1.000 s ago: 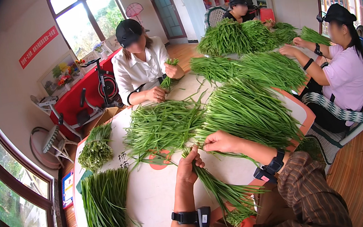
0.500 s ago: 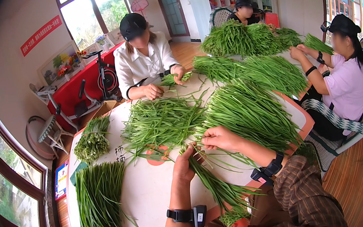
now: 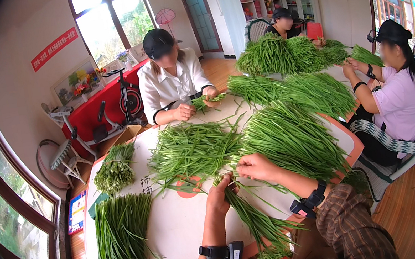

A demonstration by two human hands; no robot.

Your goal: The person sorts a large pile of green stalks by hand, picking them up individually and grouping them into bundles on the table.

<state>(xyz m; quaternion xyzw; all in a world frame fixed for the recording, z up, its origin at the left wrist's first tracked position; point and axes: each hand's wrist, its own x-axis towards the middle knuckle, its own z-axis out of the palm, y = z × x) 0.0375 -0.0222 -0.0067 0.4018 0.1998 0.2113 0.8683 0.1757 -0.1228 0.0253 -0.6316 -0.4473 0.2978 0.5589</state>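
Observation:
My left hand [image 3: 219, 198] is closed around a bundle of garlic chives [image 3: 258, 220]. Their stem ends stick up past the thumb, and the long green leaves trail toward my lap. Just to the right of those stem ends, my right hand [image 3: 260, 169] is held in a pinch; whatever lies between its fingertips is too small to make out. A large pile of garlic chives [image 3: 290, 136] lies right beyond my right hand. Another loose, tangled heap [image 3: 191, 145] spreads over the table ahead of my left hand.
On the white table [image 3: 180, 239], a neat chive stack [image 3: 125, 241] and a smaller bunch [image 3: 116, 169] lie at left. Across sits a person in white [image 3: 174, 81] handling chives; another in pink [image 3: 397, 81] works at right, and a third sits behind the far pile [image 3: 282, 55].
The whole view has shifted slightly, moving the scene down and to the right. My left hand keeps its hold on the chives, and my right hand stays pinched close by.

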